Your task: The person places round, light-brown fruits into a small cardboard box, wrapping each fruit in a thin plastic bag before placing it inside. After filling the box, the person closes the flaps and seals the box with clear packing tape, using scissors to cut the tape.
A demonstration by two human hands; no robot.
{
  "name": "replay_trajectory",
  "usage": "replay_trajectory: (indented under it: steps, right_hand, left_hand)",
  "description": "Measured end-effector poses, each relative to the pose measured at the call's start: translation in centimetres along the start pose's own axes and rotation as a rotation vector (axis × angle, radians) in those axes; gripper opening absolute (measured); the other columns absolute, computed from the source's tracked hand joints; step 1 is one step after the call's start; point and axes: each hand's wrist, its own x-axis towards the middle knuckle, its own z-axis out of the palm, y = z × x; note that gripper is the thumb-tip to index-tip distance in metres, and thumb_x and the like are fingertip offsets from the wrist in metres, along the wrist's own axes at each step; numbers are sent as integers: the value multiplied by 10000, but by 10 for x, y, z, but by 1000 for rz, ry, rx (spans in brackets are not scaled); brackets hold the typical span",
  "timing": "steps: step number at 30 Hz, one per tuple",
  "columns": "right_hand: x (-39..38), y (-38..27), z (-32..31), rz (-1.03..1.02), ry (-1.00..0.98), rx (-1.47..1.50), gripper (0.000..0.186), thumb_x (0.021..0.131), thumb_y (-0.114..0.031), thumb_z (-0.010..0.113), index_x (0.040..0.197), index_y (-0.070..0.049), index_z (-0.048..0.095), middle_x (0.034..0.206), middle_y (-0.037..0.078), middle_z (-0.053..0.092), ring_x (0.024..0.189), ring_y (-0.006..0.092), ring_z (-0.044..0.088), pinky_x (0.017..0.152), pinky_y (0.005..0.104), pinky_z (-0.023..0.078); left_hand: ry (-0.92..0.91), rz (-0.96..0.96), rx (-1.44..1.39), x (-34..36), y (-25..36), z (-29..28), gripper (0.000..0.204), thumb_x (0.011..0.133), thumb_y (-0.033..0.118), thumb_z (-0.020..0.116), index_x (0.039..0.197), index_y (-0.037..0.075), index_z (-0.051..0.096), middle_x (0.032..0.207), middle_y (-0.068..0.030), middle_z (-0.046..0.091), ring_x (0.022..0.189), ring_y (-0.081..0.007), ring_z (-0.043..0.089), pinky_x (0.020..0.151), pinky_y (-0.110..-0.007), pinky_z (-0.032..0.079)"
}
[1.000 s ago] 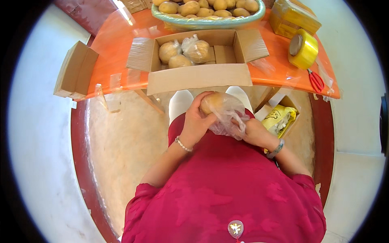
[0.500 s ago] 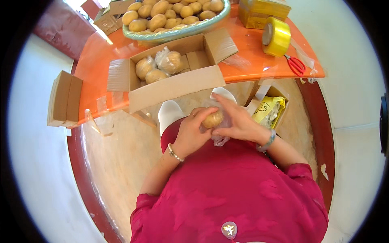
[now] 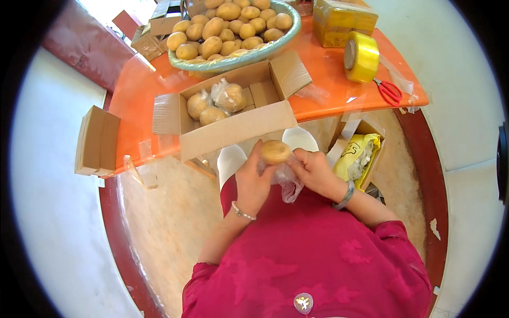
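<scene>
A potato (image 3: 275,152) rests in my left hand (image 3: 252,177), whose fingers curl around its left side and underside. Thin clear plastic bag film (image 3: 289,184) hangs below the potato, between my hands. My right hand (image 3: 320,173) is closed, pinching the bag close to the potato's right side. Just beyond my hands, an open cardboard box (image 3: 238,130) sits at the table's near edge. Inside its left half lie several potatoes (image 3: 229,96) wrapped in clear plastic.
On the orange table (image 3: 132,100), a large basin (image 3: 233,64) heaped with bare potatoes stands behind the box. To the right are a yellow tape roll (image 3: 366,57), red-handled scissors (image 3: 390,93) and a taped carton (image 3: 343,24). Below sits a box with a yellow bag (image 3: 354,153).
Both hands were cupped around the potato; now my left hand holds it while my right fingers have closed on the bag film. The whole view has shifted slightly.
</scene>
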Motion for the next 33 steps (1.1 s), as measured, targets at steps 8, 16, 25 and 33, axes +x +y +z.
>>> replay_trajectory:
  steps: [8,16,25,33]
  right_hand:
    - [9,-14,9,-488,220,-446,162,767,-90,636,754,-59,477,603,95,537,523,277,569,479,376,454]
    - [-10,-18,0,-665,-14,-321,275,743,-54,691,990,1,584,794,140,597,703,307,609,606,376,498]
    - [-7,-10,-17,-605,115,-348,308,683,-81,689,972,-9,608,778,110,574,668,280,598,577,376,493]
    - [-20,-25,-33,-794,106,-186,346,641,0,661,986,-2,637,760,103,628,637,265,625,557,347,505]
  left_hand:
    - [-425,-358,-1310,-6,-12,6,521,892,76,577,1372,38,378,1244,-62,530,1165,-181,492,1013,-354,381]
    - [-240,-399,-1142,-7,1,-3,503,899,68,586,1364,65,393,1395,-64,427,1223,-206,449,1035,-381,373]
    - [-363,-457,-1089,-4,15,6,385,918,57,551,1291,52,454,1270,-117,524,1150,-230,521,998,-380,428]
    - [-484,-577,-1005,0,2,-10,146,937,97,525,1045,0,524,778,-47,534,747,-161,551,790,-338,504]
